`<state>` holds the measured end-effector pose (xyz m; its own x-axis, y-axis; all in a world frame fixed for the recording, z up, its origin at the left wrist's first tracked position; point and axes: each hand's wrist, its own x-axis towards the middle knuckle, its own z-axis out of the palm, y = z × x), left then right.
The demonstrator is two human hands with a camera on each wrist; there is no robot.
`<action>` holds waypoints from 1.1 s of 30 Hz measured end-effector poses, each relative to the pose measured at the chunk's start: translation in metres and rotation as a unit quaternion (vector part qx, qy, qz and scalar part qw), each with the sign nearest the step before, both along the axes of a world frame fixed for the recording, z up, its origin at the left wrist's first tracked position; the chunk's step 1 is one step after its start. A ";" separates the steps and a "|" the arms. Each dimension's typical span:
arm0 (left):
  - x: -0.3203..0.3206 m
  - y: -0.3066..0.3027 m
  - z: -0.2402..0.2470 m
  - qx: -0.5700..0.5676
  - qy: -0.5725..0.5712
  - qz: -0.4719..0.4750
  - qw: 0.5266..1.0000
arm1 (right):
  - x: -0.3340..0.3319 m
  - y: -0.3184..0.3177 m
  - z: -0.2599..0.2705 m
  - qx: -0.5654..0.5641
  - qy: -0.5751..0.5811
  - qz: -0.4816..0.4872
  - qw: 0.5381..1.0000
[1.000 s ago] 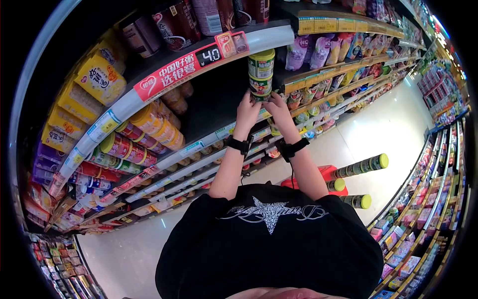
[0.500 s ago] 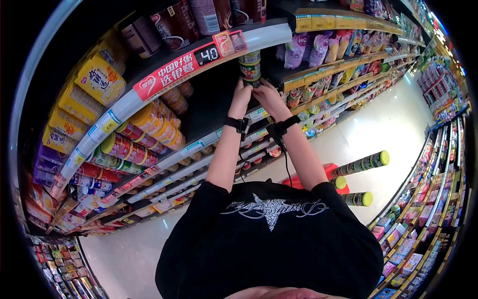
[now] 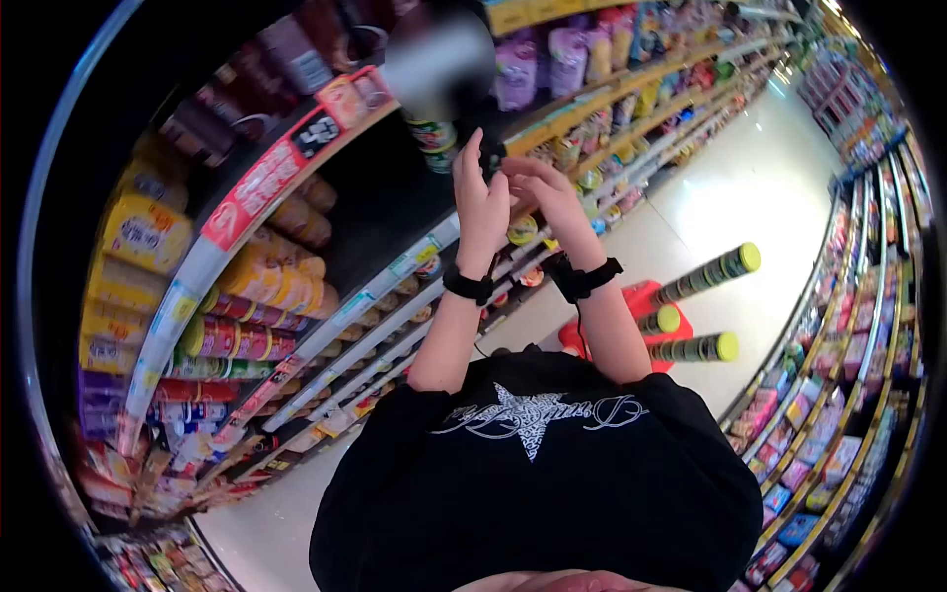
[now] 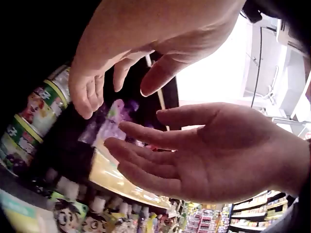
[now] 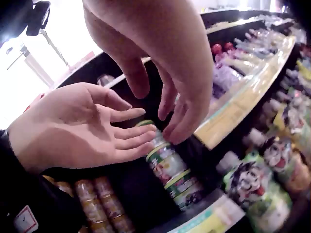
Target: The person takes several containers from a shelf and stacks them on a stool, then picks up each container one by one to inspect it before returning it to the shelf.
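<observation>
A stack of green-and-white cans [image 3: 432, 146] stands near the front of the dark shelf. My left hand [image 3: 481, 212] is just to its right in the head view, fingers stretched out and holding nothing. Facing it, my right hand [image 3: 554, 202] is also empty, its fingers loosely bent. In the left wrist view the stacked cans [image 4: 43, 107] show at the left, apart from both hands. From the right wrist, the cans [image 5: 170, 170] appear below the fingertips, and the left palm [image 5: 73, 126] is turned into view.
Snack pouches [image 3: 567, 61] line the shelves to the right, over a yellow price rail [image 3: 552, 123]. Yellow multipacks [image 3: 148, 232] and other cans [image 3: 237, 337] fill the left. Behind, a red container [image 3: 641, 298] on the floor bears tall can stacks [image 3: 708, 274] with yellow-green lids.
Both hands have let go of the can stack and drawn back from it to the right. The stack stays on the shelf. The head view has swung round, shifting the shelves left.
</observation>
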<state>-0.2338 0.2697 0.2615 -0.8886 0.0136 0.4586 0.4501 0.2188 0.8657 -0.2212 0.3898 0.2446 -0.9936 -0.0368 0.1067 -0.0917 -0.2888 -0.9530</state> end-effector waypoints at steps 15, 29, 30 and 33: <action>0.063 0.200 -0.025 0.037 -0.109 -0.420 0.900 | 0.155 0.194 -0.018 0.020 -0.024 -0.461 0.887; 0.166 0.342 -0.142 -0.142 -0.240 -0.629 0.725 | 0.311 0.296 -0.132 0.298 -0.257 -0.650 0.650; 0.172 0.349 -0.151 -0.143 -0.261 -0.634 0.714 | 0.319 0.298 -0.148 0.315 -0.295 -0.628 0.648; 0.185 0.363 -0.184 -0.199 -0.210 -0.631 0.720 | 0.338 0.297 -0.175 0.274 -0.386 -0.548 0.690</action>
